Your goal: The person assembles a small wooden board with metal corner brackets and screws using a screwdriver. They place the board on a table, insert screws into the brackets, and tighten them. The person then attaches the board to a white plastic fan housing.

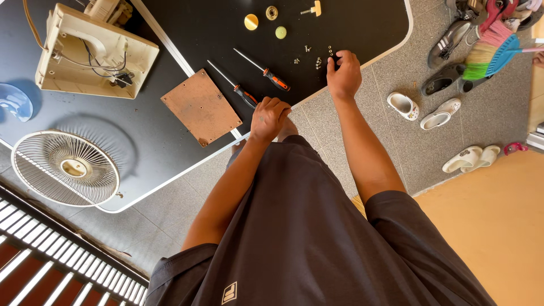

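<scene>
Left hand (pixel 270 118) beside screwdriver (pixel 239 89), tip pointing up-left; right hand (pixel 343 72) on screws (pixel 317 60).

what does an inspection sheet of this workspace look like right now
surface: black table with white rim, on a grey speckled floor
job's things: small screws by right hand; two screwdrivers, one near left hand; brown plate
clutter: fan base, fan grille, three round caps, blue blade
grippers: right hand fingertips at the screws; left hand fisted at table edge, grip contents unclear
cables: wires inside fan base
surroundings: shoes, broom
</scene>
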